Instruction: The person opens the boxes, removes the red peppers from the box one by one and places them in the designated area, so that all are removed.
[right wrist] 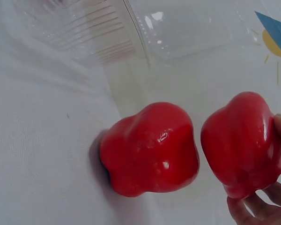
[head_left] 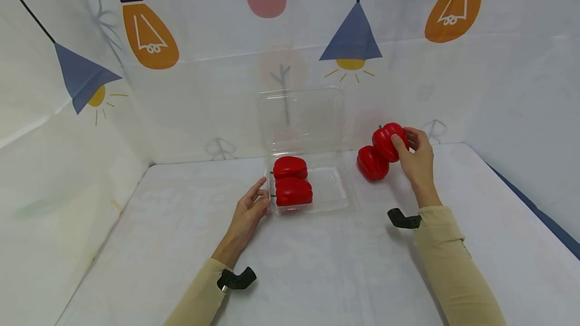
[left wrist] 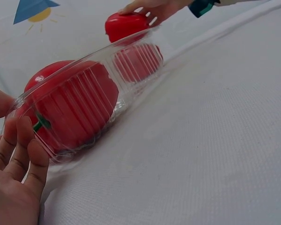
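Observation:
My left hand (head_left: 248, 207) holds the near left corner of a clear hinged plastic container (head_left: 330, 188), with its fingertips at the wall and rim. Inside, two red bell peppers (head_left: 293, 191) lie one behind the other in the left half, their green stems pointing left. To the right of the container, my right hand (head_left: 418, 157) grips another red bell pepper (head_left: 388, 140) between thumb and fingers, raised above the table. Just below and left of it, a further red bell pepper (right wrist: 150, 149) rests on the table.
The container's clear lid (head_left: 301, 119) stands open, upright at the back. Behind the white table (head_left: 312, 265) hangs a white cloth backdrop (head_left: 213, 99) printed with lamps and bulbs. More white cloth (head_left: 54, 205) borders the left side.

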Demonstrator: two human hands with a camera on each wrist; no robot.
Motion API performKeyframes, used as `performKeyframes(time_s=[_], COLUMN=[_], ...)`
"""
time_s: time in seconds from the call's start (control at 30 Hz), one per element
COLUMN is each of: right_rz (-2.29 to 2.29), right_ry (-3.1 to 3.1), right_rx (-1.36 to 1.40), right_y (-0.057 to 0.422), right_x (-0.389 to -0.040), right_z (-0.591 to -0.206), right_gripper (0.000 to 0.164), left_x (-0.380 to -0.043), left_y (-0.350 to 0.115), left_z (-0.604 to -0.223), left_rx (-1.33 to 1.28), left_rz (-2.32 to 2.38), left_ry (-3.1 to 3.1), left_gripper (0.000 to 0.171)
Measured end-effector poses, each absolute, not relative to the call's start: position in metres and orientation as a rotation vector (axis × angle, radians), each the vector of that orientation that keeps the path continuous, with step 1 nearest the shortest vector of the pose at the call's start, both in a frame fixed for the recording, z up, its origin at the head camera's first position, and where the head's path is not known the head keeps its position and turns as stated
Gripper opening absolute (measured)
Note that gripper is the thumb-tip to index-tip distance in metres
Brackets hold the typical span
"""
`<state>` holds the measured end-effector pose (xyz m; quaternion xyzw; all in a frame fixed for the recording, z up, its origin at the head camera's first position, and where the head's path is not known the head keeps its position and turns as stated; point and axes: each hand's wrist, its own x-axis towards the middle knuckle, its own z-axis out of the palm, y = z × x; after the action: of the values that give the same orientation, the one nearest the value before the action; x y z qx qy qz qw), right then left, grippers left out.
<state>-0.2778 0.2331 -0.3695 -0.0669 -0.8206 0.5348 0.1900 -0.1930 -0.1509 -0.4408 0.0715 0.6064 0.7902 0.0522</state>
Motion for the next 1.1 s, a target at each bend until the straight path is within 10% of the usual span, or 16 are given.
performKeyframes(time_s=[1.1], right_rz=[1.582], right_ry=[-2.297], right_rx=[-0.443], right_y=[0.254], right_x=[-0.284], right_z=[-0.379], right_gripper=[0.061], left_x=[-0.195], left_y=[-0.154], left_z=[-0.44], left_rx=[0.27], left_rz=[2.434], left_ry=[1.818], left_gripper=[0.062])
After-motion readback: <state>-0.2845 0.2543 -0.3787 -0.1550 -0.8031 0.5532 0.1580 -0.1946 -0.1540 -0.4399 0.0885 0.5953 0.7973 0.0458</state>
